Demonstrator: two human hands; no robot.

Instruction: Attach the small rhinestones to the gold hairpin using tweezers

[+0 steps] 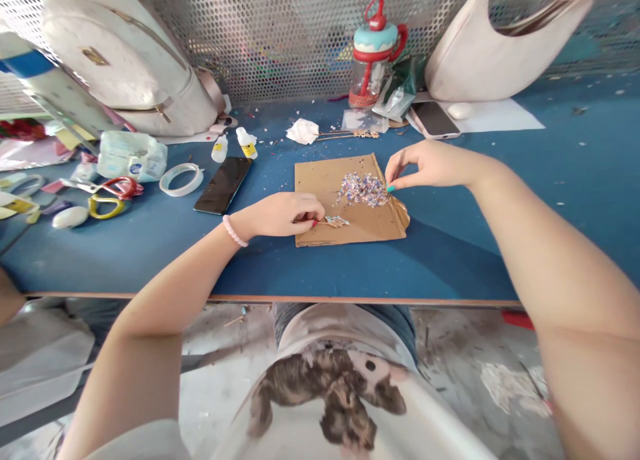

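My left hand [293, 213] pinches a thin ornamental stick [336, 222] by its plain end. Its gold-coloured, openwork tip carries small pale-blue bits and lies over the front part of a cardboard sheet [320, 175]. A heap of small purple, blue and white sparkling pieces [364, 189] rests on that sheet, past the tip. At the heap's right edge, my right hand [417, 169] points downward with thumb and fingers drawn together. Whatever is between those fingertips is too small to make out.
Behind the cardboard lie similar sticks [350, 135] with crumpled tissue [303, 131]. To the left are a dark phone [223, 185], small bottles [247, 143], a tape roll [181, 180] and scissors [107, 207]. A drink bottle [370, 67] and bags line the perforated back panel.
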